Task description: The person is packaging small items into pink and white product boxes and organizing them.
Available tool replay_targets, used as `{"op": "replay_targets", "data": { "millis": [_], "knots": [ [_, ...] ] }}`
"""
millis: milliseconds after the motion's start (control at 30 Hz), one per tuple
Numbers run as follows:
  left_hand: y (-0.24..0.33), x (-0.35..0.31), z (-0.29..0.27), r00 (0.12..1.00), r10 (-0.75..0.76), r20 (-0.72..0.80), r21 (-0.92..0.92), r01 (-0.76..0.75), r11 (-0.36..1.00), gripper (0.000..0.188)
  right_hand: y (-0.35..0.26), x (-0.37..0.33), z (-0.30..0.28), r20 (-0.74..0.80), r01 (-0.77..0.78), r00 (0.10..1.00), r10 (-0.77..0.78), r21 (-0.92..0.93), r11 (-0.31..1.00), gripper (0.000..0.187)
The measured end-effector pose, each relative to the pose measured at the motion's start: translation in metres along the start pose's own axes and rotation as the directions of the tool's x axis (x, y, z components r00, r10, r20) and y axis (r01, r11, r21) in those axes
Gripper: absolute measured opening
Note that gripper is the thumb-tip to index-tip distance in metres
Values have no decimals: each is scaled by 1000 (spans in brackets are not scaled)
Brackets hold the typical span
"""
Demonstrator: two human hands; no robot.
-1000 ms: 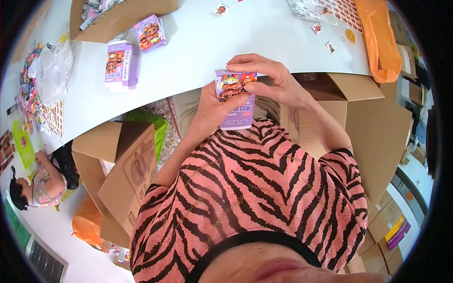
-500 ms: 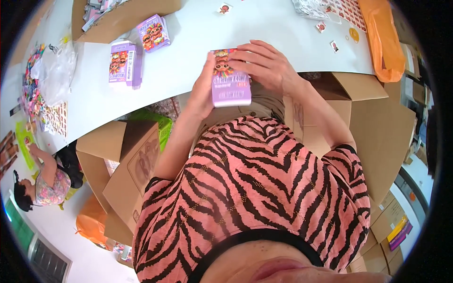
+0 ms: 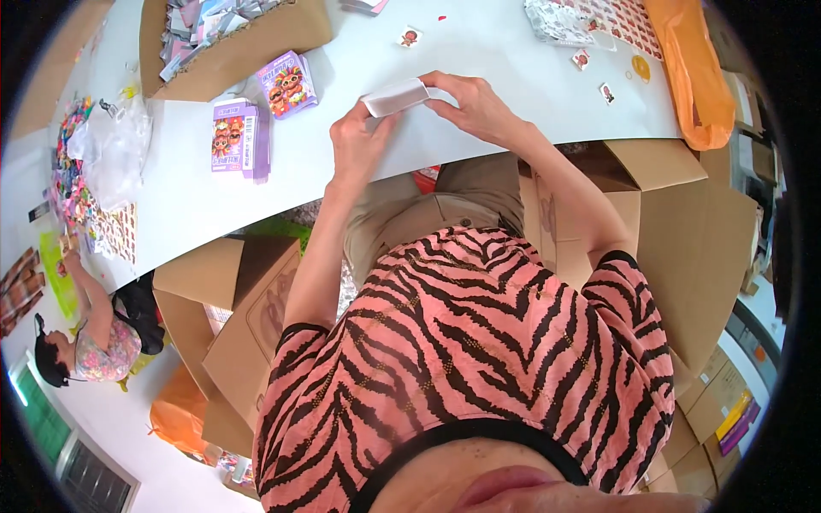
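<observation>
Above the table's near edge, a small cardboard box (image 3: 395, 98) is held between my two hands, with its white side or inside facing up; its printed faces are hidden. My left hand (image 3: 359, 141) grips its left end, thumb in front and fingers behind. At the other end, my right hand (image 3: 470, 104) pinches the corner between thumb and fingers. To the left, a purple printed box stack (image 3: 235, 141) lies on the table beside a second purple printed pack (image 3: 288, 84).
A large carton (image 3: 239, 56) of small pieces stands at the back left. Clear plastic bags (image 3: 115, 158) and sticker sheets lie farther left, near another person (image 3: 94, 342). An orange bag (image 3: 697, 77) hangs over the right edge. Open cartons (image 3: 684, 231) flank my lap.
The box has turned from its purple printed face to a white surface and moved slightly up and away. My right hand has shifted from lying across it to pinching its right end.
</observation>
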State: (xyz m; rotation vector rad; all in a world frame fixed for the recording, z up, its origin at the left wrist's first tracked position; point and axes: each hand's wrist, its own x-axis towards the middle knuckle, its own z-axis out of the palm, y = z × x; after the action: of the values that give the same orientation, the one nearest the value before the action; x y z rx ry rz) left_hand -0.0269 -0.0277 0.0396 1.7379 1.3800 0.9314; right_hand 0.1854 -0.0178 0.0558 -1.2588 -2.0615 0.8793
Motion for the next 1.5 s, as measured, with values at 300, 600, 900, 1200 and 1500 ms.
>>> {"op": "replay_targets", "data": {
  "millis": [300,600,900,1200,1500],
  "knots": [
    [-8,6,6,997,80,10,91,-80,993,24,20,7,5,-30,7,1000,-5,49,999,23],
    [-11,21,14,984,129,-121,3,-129,992,25,20,17,-3,-16,-6,1000,7,53,999,28],
    [-6,24,17,981,137,-136,-43,-144,989,29,18,83,-53,21,-23,1000,21,73,997,33],
    [0,18,23,977,174,-121,-65,-182,981,29,51,175,-31,-184,-75,983,-25,-514,855,55],
    [7,25,23,976,176,-126,-96,-189,977,30,50,199,-30,-127,-64,991,-29,-669,741,70]
  ]
}}
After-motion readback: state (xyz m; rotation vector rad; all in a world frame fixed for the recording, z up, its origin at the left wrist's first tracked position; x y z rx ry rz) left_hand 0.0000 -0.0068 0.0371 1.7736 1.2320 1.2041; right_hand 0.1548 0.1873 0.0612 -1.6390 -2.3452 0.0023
